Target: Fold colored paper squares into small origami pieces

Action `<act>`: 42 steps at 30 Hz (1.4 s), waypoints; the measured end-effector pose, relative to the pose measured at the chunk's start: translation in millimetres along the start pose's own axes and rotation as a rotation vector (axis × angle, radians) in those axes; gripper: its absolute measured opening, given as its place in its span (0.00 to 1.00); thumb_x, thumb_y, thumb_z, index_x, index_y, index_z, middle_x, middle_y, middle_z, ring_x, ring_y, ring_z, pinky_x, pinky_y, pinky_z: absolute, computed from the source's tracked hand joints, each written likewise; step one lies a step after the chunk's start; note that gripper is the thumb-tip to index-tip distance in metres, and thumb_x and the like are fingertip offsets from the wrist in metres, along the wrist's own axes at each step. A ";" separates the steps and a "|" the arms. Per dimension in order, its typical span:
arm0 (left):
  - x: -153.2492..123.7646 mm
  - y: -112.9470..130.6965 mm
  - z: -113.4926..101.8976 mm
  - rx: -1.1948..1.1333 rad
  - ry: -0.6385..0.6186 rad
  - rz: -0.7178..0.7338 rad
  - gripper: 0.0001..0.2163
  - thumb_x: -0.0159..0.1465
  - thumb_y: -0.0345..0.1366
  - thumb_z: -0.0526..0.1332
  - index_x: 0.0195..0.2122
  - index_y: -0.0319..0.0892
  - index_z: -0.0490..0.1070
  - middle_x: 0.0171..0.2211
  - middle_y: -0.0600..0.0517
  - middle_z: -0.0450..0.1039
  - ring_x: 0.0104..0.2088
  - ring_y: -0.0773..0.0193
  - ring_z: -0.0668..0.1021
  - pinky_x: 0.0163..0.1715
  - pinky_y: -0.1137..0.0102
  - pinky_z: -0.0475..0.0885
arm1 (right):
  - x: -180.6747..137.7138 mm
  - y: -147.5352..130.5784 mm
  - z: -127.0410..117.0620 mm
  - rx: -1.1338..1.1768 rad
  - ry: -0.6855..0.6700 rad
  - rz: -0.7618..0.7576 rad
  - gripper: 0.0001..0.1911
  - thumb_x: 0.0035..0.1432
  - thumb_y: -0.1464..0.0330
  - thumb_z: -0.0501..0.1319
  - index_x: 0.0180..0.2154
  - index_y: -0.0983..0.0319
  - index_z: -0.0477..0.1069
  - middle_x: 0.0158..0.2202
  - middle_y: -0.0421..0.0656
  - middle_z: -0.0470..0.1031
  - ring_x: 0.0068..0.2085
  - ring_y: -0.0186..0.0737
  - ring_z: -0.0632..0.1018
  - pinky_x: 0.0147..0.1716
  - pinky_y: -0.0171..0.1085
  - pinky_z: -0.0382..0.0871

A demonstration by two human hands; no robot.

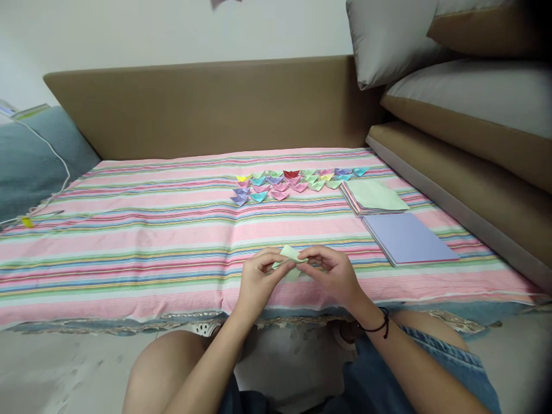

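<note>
A small piece of pale green folded paper [290, 252] is pinched between both hands, just above the front part of the striped cloth. My left hand [261, 275] grips its left side with thumb and fingers closed. On the opposite side, my right hand [334, 273] pinches the paper between thumb and index finger. Part of the paper hides behind the fingertips, so its full shape does not show. Beyond the hands stand rows of small folded paper boats [280, 195] in pink, blue, green, purple, yellow and red.
To the right lie a stack of purple-topped paper [411, 238] and a stack of green-topped sheets [375, 195]. Grey and brown cushions [470, 98] pile up at the right. A brown backrest [215, 109] runs along the back. At left are a blue cushion [38, 155] and a white cord [56, 154].
</note>
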State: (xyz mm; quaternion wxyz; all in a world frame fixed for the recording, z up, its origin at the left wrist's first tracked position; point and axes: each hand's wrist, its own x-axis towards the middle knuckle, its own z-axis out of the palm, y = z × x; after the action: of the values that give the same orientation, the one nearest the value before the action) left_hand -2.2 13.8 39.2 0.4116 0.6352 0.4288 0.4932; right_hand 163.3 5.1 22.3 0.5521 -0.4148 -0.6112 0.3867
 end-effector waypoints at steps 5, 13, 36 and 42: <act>-0.1 -2.1 1.4 0.001 -0.016 0.006 0.05 0.52 0.36 0.67 0.26 0.41 0.76 0.27 0.50 0.73 0.30 0.63 0.74 0.24 0.73 0.66 | -0.7 1.8 3.1 0.045 0.075 0.063 0.04 0.46 0.67 0.67 0.26 0.61 0.75 0.29 0.43 0.78 0.32 0.41 0.79 0.32 0.37 0.76; 0.2 -4.1 1.9 -0.033 -0.047 0.013 0.05 0.54 0.35 0.65 0.28 0.40 0.75 0.30 0.48 0.74 0.33 0.62 0.75 0.31 0.70 0.68 | 0.9 -1.7 1.7 0.022 0.058 0.031 0.10 0.47 0.66 0.67 0.35 0.60 0.76 0.34 0.44 0.79 0.34 0.42 0.79 0.32 0.37 0.77; -0.7 1.8 1.3 0.055 -0.061 0.072 0.06 0.55 0.36 0.65 0.33 0.42 0.77 0.34 0.47 0.74 0.36 0.61 0.74 0.27 0.72 0.69 | 0.4 -1.9 -0.8 -0.008 0.039 0.007 0.11 0.47 0.67 0.67 0.36 0.58 0.78 0.35 0.45 0.80 0.36 0.43 0.79 0.31 0.38 0.77; -1.2 -0.8 1.8 0.039 -0.053 0.077 0.05 0.54 0.36 0.66 0.32 0.42 0.77 0.33 0.48 0.72 0.34 0.62 0.74 0.25 0.74 0.68 | 2.3 -4.9 -2.1 -0.016 0.034 -0.045 0.07 0.48 0.68 0.67 0.33 0.55 0.79 0.33 0.43 0.80 0.36 0.44 0.79 0.32 0.40 0.76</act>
State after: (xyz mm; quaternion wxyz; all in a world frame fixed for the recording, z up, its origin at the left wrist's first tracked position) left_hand -0.8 12.8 37.8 0.3909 0.6720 0.4026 0.4833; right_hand 164.9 5.5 27.8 0.5678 -0.4118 -0.6139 0.3620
